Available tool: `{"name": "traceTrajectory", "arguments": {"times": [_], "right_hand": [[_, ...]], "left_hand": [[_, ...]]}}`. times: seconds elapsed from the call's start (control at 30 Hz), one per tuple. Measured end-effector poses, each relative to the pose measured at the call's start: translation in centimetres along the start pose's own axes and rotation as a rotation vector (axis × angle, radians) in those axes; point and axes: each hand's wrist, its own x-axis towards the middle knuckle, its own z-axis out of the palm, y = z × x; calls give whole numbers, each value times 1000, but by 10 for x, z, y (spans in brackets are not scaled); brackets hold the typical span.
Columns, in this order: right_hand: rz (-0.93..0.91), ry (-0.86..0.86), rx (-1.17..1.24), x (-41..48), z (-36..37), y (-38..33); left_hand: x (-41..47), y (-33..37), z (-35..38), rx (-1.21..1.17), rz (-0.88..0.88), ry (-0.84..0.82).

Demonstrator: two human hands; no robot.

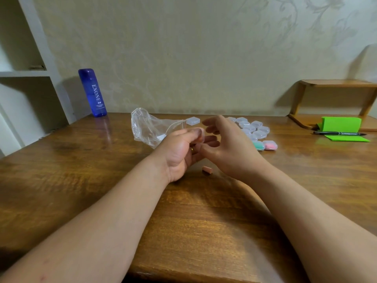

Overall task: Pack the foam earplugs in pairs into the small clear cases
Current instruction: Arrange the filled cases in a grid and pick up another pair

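Wooden tabletop (81, 160) before a pale patterned wall (183, 58). Far left of the left hand: white shelving (30, 72) and an upright blue bottle (92, 92) marked ENONE, standing at the table's back edge. Just behind the left hand: a crumpled clear plastic bag (146, 127). Left hand (179, 152): palm turned up, fingers curled round what looks like a small clear case (201, 134), blurred at the fingertips. Between the two wrists, lying on the wood and touching neither: one orange foam earplug (207, 171). Behind the gap between the hands: a lone closed case (192, 121). Right hand (230, 148): fingers loosely spread and holding nothing visible, thumb tip against the left hand's fingers. Behind and right of the right hand: a cluster of clear empty cases (257, 129), with a green-filled case (258, 145) and a pink-filled case (270, 145) side by side at its near edge. Well right of the right hand: green sheets (340, 124), a black marker pen (338, 133) lying across them, and a low wooden riser (336, 84) behind
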Motion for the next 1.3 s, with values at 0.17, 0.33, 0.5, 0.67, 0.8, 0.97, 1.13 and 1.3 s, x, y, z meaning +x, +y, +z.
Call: {"name": "traceTrajectory", "arguments": {"times": [0.17, 0.33, 0.5, 0.67, 0.8, 0.97, 1.13, 1.3], "right_hand": [[-14, 6, -22, 1, -1, 2], [10, -2, 15, 3, -9, 5], [165, 130, 33, 11, -43, 18], [307, 162, 20, 18, -91, 38], [401, 121, -78, -9, -96, 75], [502, -83, -174, -21, -96, 92], [509, -223, -244, -20, -97, 90], [505, -205, -200, -17, -94, 88]], "left_hand": [[-1, -2, 3, -11, 2, -43], [-2, -1, 5, 7, 9, -52], [0, 3, 8, -110, 29, 17], [1, 5, 6, -135, 67, 51], [0, 6, 6, -128, 80, 59], [2, 4, 4, -105, 90, 76], [4, 3, 4, -105, 103, 71], [5, 3, 4, -103, 101, 69]]}}
